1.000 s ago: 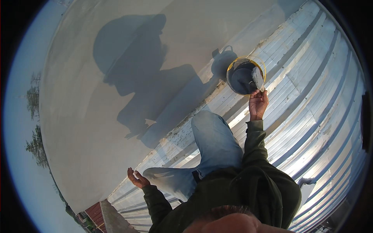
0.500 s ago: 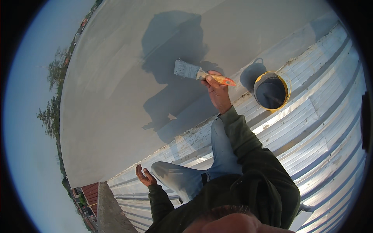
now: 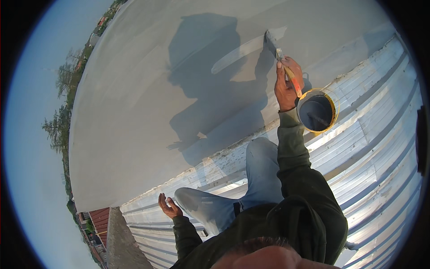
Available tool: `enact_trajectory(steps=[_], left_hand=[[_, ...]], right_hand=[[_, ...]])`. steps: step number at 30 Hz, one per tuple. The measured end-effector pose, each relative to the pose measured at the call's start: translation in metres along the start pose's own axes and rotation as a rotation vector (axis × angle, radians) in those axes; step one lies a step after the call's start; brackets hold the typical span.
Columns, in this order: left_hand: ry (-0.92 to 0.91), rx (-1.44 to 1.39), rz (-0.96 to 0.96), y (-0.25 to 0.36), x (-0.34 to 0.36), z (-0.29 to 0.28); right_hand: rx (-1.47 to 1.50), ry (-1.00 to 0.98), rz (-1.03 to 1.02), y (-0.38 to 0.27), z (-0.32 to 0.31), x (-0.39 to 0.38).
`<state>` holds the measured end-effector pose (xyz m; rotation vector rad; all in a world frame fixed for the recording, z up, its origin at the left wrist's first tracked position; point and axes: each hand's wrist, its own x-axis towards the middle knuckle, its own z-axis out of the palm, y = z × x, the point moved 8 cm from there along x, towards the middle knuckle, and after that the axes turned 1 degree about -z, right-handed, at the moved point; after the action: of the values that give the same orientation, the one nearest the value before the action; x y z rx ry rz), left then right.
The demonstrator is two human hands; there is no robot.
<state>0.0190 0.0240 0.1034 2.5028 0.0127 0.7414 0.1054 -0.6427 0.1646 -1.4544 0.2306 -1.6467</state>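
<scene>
My right hand (image 3: 286, 85) is closed around the wooden handle of a wide paintbrush (image 3: 286, 67), whose handle ends in orange. Its paint-coated bristles touch the grey wall (image 3: 134, 112). A fresh, lighter streak of wet paint (image 3: 239, 53) runs across the wall to the left of the bristles. Just right of the hand stands a yellow-rimmed bucket (image 3: 335, 114) with grey paint inside. My left hand (image 3: 169, 206) is held out beside my left knee, fingers apart, holding nothing.
Ribbed metal roofing (image 3: 363, 139) lies under me and stretches to the right, meeting the wall along a rough, speckled edge. My shadow (image 3: 210, 89) falls on the wall. Sky, trees (image 3: 58, 130) and a red roof (image 3: 100, 224) show beyond the wall's left side.
My right hand has swung the brush right and farther up, with its bristles now against the wall. A wet streak has appeared there. My left hand stays about where it was.
</scene>
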Motion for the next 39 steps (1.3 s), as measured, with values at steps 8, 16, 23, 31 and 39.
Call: enact_trajectory(steps=[8,16,23,31,39], left_hand=[[-0.022,0.016,-0.001,0.011,0.009,0.002],[0.028,-0.011,-0.002,-0.011,-0.005,-0.012],[0.031,0.011,-0.037,-0.004,-0.005,-0.014],[0.084,0.065,0.016,-0.006,-0.002,-0.025],[0.088,0.089,-0.071,-0.022,-0.019,-0.037]], right_hand=[[0.272,-0.527,-0.053,-0.126,0.123,-0.138],[0.087,0.081,0.143,0.027,-0.026,0.039],[-0.075,-0.052,-0.134,-0.04,0.023,0.011],[0.301,-0.473,-0.078,-0.132,0.124,-0.106],[0.001,0.099,-0.017,0.006,-0.017,0.073]])
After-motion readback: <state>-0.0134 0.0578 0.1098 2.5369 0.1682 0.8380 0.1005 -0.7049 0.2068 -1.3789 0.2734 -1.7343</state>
